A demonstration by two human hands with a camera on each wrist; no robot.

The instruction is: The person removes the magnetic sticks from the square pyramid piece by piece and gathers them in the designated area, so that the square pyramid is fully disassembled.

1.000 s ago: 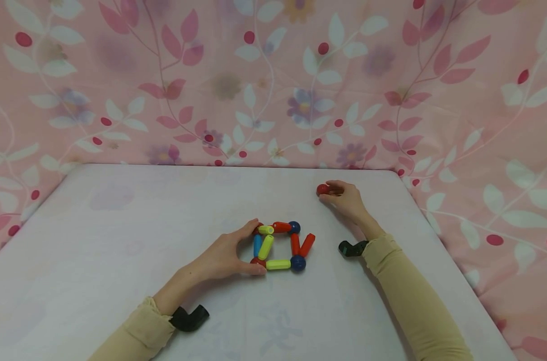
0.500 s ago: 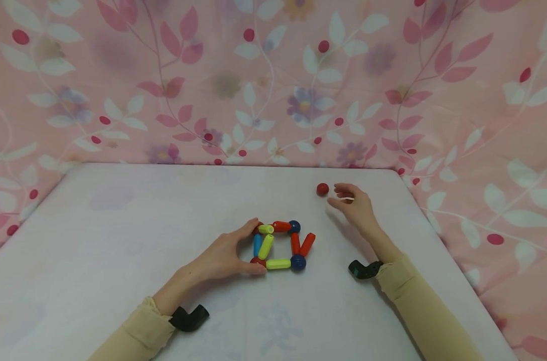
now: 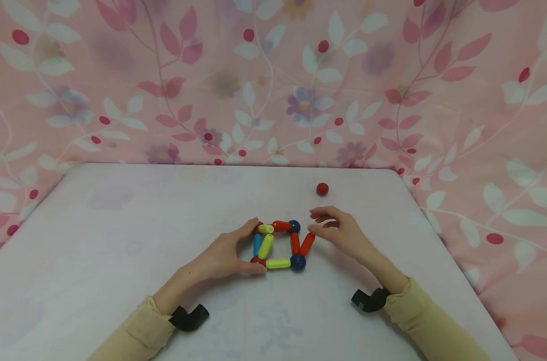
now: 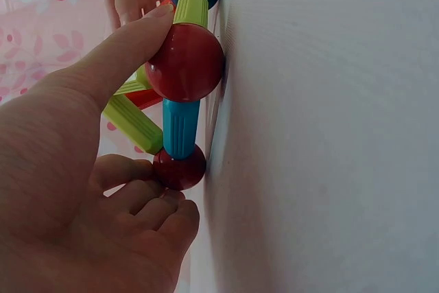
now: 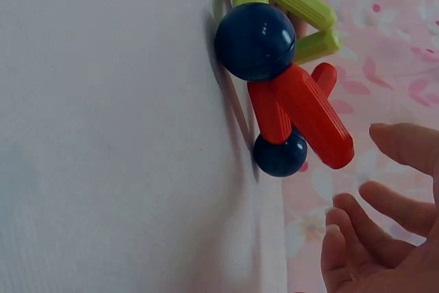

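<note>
Left hand (image 3: 224, 256) grips the frame (image 3: 278, 263) by its left red balls (image 4: 186, 63); right hand (image 3: 343, 233), empty, fingers parted, is nearer the slanted red rod (image 3: 307, 244), just right of its tip. Rod leans up rightward from near-right blue ball (image 3: 298, 262).

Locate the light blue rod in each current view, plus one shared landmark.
Head: light blue rod below and slightly left of center, beside the left hand.
Left wrist: left of center, directly below the larger-looking red ball.
Right wrist: not visible.
Shared landmark: the blue ball nearest the person.
</note>
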